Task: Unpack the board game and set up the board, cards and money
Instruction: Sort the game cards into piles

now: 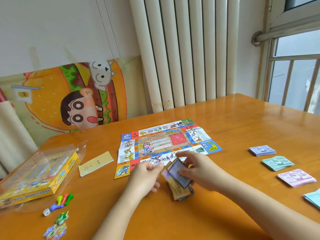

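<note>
1. Head cam, lower middle of the frame: the right hand [199, 168] has its fingers and thumb wrapped round a blue-edged card [180, 174], held tilted just above the table [233, 122]. Looks like a yellowish card is tucked right behind it, but it's blurry.
2. The left hand [145, 177] is just left of that, fingertips right up against the card edges. It's too smeared to say whether it's actually pinching anything, so I can't tell.
3. Directly under both hands sits the card pile [181, 194], a bit messy, flat on the table.
4. Just above the hands, in the middle of the frame, the board [164, 144] is unfolded and lying flat.
5. Money is off on the right side in separate stacks: a purple stack [262, 150], a green stack [277, 162] below it, a pink stack [297, 177] below that, and a pale blue stack [313, 199] cut off by the right edge.
6. Left of the board there's a yellowish paper slip [96, 163].
7. Far left: the game box [34, 175] inside a clear plastic bag.
8. Lower left corner: coloured pawns [65, 199], a white die [46, 212] and some cardboard cut-out figures [58, 226].
</note>
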Available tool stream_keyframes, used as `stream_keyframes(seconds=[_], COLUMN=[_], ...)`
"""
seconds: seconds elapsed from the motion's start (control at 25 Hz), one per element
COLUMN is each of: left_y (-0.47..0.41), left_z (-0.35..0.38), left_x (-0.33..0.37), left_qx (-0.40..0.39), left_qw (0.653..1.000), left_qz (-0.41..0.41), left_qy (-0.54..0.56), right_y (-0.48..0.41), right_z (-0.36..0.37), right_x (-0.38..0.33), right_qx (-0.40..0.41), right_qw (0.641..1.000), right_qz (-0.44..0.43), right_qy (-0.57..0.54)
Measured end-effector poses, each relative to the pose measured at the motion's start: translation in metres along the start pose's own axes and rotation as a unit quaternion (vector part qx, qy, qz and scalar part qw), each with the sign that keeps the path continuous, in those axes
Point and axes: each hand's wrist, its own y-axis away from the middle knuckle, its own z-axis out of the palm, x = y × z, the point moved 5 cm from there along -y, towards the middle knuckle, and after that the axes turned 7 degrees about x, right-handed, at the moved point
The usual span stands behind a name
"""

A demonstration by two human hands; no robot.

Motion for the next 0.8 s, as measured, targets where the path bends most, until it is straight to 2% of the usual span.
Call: stream_keyframes(seconds=[0.08,0.2,0.32,0.48,0.6,0.8], left_y=[-0.003,0.004,0.007,0.005,0.000,-0.007], left_z=[-0.001,0.002,0.002,0.001,-0.001,-0.004], left_x=[-0.007,-0.008,-0.006,-0.009,-0.008,-0.005], left_qx=[-0.024,-0.118,-0.156,-0.162,-0.151,-0.066], left_qw=[0.994,0.991,0.984,0.979,0.986,0.989], left_qz=[0.004,-0.048,-0.086,-0.114,-0.070,0.070], left_qy=[-0.103,-0.048,-0.008,0.037,0.024,-0.111], right_y=[0.004,0.008,0.011,0.019,0.021,0.017], right_z=[0.007,0.011,0.013,0.023,0.034,0.037], right_x=[-0.003,-0.006,-0.006,-0.009,-0.010,-0.012], right_qx=[-0.010,-0.002,-0.011,-0.061,-0.090,-0.125], right_qw=[0.990,0.962,0.956,0.955,0.934,0.920], right_qz=[-0.027,-0.059,-0.054,-0.073,-0.094,-0.107], right_qy=[0.135,0.266,0.288,0.280,0.333,0.357])
